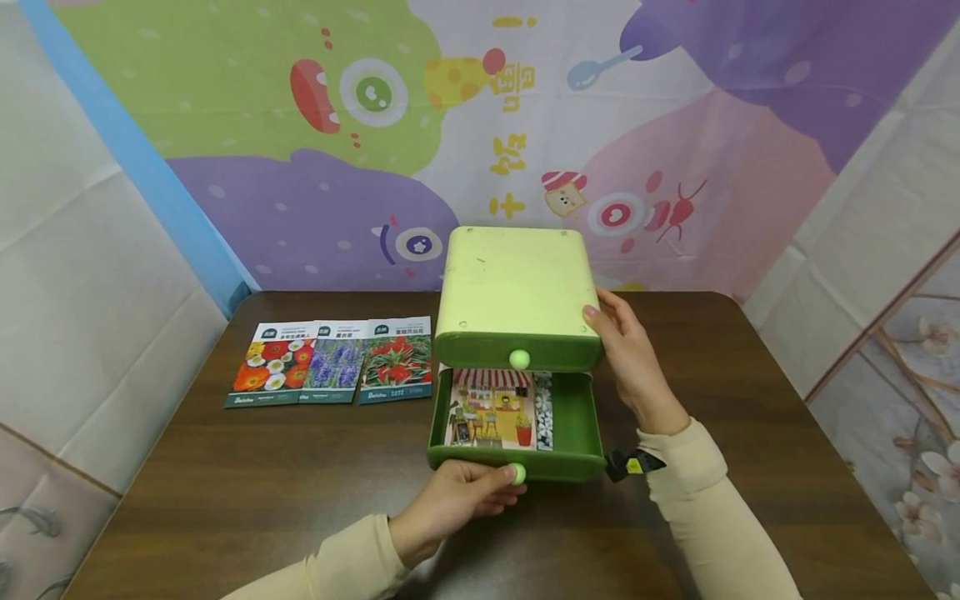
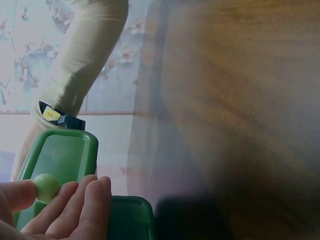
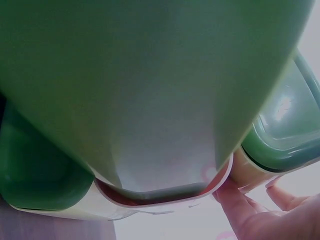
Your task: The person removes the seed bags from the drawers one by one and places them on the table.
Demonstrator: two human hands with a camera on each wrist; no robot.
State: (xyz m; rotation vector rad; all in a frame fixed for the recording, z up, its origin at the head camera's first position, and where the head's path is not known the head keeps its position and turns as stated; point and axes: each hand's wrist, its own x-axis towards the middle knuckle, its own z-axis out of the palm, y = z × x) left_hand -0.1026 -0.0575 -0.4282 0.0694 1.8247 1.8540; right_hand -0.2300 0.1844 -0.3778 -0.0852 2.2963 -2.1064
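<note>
A small drawer cabinet [image 1: 517,279] with a light green casing and green drawer fronts stands on the table. Its middle drawer [image 1: 576,417] is pulled out below the top drawer. My left hand [image 1: 461,498] pinches that drawer's round knob [image 2: 47,188] between thumb and fingers. Against the casing's right side rests my right hand [image 1: 633,362], thumb on the top edge, fingers along the side. Inside the drawer lie a picture packet [image 1: 491,412] with a striped awning and a narrow strip of another [image 1: 543,417], mostly covered. The right wrist view shows another drawer front [image 3: 40,160] at left.
Left of the cabinet lie three flower seed packets: orange and white blooms [image 1: 272,367], purple ones [image 1: 335,362] and red ones [image 1: 397,360]. The packets overlap or sit close together on the brown table [image 1: 300,475]. A cartoon-printed cloth [image 1: 300,200] hangs behind.
</note>
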